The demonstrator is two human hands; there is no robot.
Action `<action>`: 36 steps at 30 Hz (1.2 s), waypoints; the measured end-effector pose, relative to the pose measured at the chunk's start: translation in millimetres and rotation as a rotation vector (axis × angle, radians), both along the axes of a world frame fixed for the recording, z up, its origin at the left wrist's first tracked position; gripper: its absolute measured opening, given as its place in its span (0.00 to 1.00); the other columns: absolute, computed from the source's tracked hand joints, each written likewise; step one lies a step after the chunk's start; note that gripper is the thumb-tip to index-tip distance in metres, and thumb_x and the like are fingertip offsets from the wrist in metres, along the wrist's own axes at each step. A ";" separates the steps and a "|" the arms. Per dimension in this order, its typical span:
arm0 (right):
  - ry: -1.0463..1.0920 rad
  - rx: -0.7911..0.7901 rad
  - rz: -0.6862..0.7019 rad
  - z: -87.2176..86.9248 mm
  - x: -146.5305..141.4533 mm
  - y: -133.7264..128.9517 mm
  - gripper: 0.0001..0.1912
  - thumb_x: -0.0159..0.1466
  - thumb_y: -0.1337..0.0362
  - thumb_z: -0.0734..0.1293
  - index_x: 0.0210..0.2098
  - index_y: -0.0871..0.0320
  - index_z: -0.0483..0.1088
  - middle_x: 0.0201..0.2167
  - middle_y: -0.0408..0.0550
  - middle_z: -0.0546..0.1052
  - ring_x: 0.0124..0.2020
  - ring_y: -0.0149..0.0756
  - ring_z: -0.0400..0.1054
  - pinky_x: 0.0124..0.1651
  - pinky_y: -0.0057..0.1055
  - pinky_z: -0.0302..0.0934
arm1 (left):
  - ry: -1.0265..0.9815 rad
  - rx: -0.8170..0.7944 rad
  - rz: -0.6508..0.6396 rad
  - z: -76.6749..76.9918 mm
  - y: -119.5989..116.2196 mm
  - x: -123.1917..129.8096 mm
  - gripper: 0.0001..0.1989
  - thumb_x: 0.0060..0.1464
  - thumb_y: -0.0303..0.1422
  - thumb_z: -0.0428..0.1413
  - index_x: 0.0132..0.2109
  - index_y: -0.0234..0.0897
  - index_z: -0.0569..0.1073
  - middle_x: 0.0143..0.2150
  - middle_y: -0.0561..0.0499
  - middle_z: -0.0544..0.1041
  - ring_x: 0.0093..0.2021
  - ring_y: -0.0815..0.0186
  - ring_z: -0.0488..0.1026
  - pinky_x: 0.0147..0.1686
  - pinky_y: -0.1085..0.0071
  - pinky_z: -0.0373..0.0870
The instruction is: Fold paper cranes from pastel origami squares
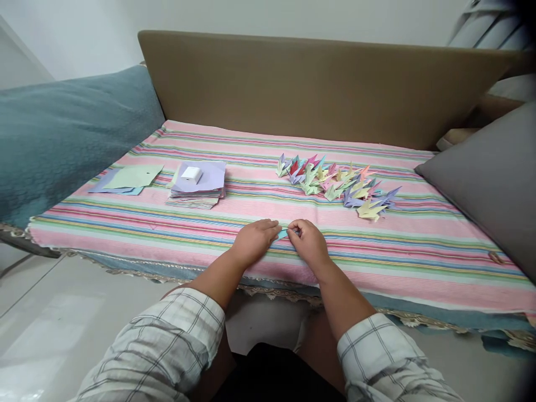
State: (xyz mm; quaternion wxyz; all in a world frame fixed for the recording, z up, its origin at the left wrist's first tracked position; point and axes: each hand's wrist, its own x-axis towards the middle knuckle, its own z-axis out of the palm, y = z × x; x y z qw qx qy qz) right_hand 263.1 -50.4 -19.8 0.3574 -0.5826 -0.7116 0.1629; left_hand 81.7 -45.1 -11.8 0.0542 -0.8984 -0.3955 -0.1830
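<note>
A small piece of turquoise paper [283, 234] lies on the striped cloth between my hands, mostly covered by them. My left hand [256, 239] rests flat on the cloth with its fingertips on the paper's left end. At the paper's right end, my right hand [307, 240] pinches it between thumb and forefinger. Beyond my right hand stand several folded paper cranes [312, 181] in many colours, grouped close together. A stack of square paper [196, 195] sits to the left, with a small white block [191, 175] on top.
A few loose green and purple sheets [133, 176] lie at the far left. The striped cloth [259, 195] covers a sofa seat, backed by a brown board [293, 89]. A grey cushion [489, 178] leans at the right, and a blue-covered armrest [79, 134] is on the left.
</note>
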 end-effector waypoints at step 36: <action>0.019 0.025 0.074 -7.3 8.4 5.8 0.14 0.59 0.70 0.59 0.36 0.55 0.75 0.36 0.49 0.72 0.42 0.38 0.66 0.49 0.37 0.61 | 0.221 -0.117 -0.127 7.0 -10.0 -28.9 0.35 0.55 0.53 0.46 0.65 0.41 0.54 0.66 0.43 0.56 0.66 0.49 0.47 0.60 0.49 0.47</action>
